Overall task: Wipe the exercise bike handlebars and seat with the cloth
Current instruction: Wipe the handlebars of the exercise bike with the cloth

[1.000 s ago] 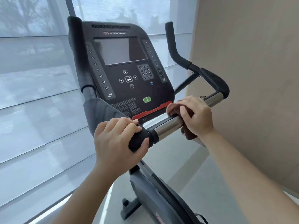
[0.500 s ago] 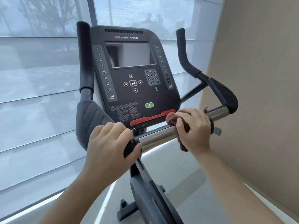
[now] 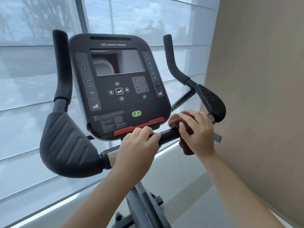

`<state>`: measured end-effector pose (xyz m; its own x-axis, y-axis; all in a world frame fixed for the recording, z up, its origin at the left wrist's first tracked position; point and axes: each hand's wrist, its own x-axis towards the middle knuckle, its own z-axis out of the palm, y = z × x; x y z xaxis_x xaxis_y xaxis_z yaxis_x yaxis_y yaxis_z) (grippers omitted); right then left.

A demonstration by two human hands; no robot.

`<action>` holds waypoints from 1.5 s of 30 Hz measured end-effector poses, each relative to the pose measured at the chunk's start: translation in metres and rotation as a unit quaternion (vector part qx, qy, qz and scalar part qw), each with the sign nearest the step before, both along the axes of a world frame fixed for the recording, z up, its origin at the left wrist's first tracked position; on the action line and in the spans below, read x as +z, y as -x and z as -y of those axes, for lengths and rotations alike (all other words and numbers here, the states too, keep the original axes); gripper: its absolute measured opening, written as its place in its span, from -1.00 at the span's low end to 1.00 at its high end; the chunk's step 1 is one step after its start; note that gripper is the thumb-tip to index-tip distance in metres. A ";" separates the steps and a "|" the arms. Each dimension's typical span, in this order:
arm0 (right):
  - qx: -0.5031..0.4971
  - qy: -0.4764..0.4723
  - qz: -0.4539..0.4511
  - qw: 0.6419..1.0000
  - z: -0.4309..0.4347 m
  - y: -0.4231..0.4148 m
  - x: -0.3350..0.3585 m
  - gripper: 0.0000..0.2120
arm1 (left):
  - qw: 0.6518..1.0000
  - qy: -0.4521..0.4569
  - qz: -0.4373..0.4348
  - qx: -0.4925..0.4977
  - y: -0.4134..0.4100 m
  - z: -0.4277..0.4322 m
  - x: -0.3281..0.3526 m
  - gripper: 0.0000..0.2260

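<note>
The exercise bike's handlebar [image 3: 167, 134] runs across below the black console [image 3: 118, 86]. My left hand [image 3: 138, 147] grips the bar's middle, just under the console's red strip. My right hand [image 3: 197, 131] presses a brown cloth [image 3: 185, 149] around the bar's right part, close to the right elbow pad [image 3: 212, 102]. The cloth hangs below my palm and bulges above my fingers. The left elbow pad [image 3: 65, 143] and both upright black grips [image 3: 61, 63] stand free. The seat is out of view.
A window with sheer horizontal blinds [image 3: 24, 79] fills the left and back. A beige wall [image 3: 259, 79] stands close on the right. The bike's grey frame [image 3: 144, 204] drops to a pale floor [image 3: 189, 186] below the bar.
My right hand has slid the cloth to the right along the bar toward the elbow pad. My left hand has shifted right to the bar's middle. The view has swung left and lower.
</note>
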<state>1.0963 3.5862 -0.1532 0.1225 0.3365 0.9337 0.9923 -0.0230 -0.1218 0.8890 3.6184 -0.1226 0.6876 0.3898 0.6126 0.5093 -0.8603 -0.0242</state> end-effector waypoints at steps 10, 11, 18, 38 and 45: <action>0.033 -0.008 -0.038 0.999 -0.004 0.000 -0.002 -0.79 | 0.998 0.050 0.030 -0.029 -0.066 -0.001 -0.002 -0.87; 0.045 -0.001 -0.022 0.999 -0.003 -0.001 -0.002 -0.79 | 0.997 0.059 0.038 -0.027 -0.069 -0.001 -0.002 -0.87; 0.001 -0.048 -0.098 0.994 0.003 -0.047 0.003 -0.81 | 0.997 0.061 0.054 -0.015 -0.067 0.003 -0.004 -0.82; 0.136 0.515 -0.066 0.844 -0.006 -0.049 0.074 -0.69 | 0.989 0.120 0.084 -0.015 -0.064 0.005 0.001 -0.77; 0.197 0.357 0.076 0.910 -0.003 -0.061 0.057 -0.76 | 0.987 0.130 0.087 -0.015 -0.066 0.003 0.001 -0.81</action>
